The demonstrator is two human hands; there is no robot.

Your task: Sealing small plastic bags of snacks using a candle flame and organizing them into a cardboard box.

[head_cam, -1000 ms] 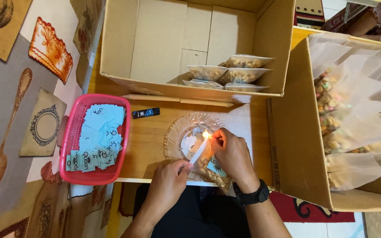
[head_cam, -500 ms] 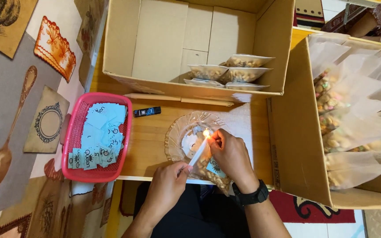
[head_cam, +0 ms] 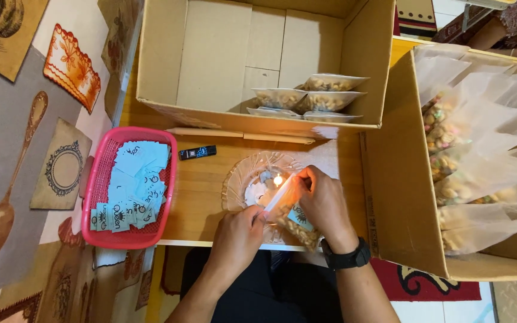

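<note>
Overhead view of a small wooden table (head_cam: 210, 197). At centre, a snack bag (head_cam: 291, 218) pinched between both hands, mouth drawn across a small flame (head_cam: 278, 179) over a clear glass dish (head_cam: 240, 182); seal apparently in progress, not yet finished. Left hand (head_cam: 237, 230) closed on the near end of the bag's edge, fingers curled, wrist coming up from the near side. Right hand (head_cam: 324, 200) closed on the far end, fingers pressed together over the plastic, black watch (head_cam: 345, 257) at the wrist. Far side: open cardboard box (head_cam: 222, 54) with only a few finished packets (head_cam: 309, 96) at its right end, most of its floor bare. Right: second box (head_cam: 399, 203) full of unsealed clear bags (head_cam: 480, 161). Left: pink basket (head_cam: 100, 179) of pale-blue paper labels (head_cam: 133, 185); black lighter (head_cam: 197, 152) just beside it. Judged early in the batch.
</note>
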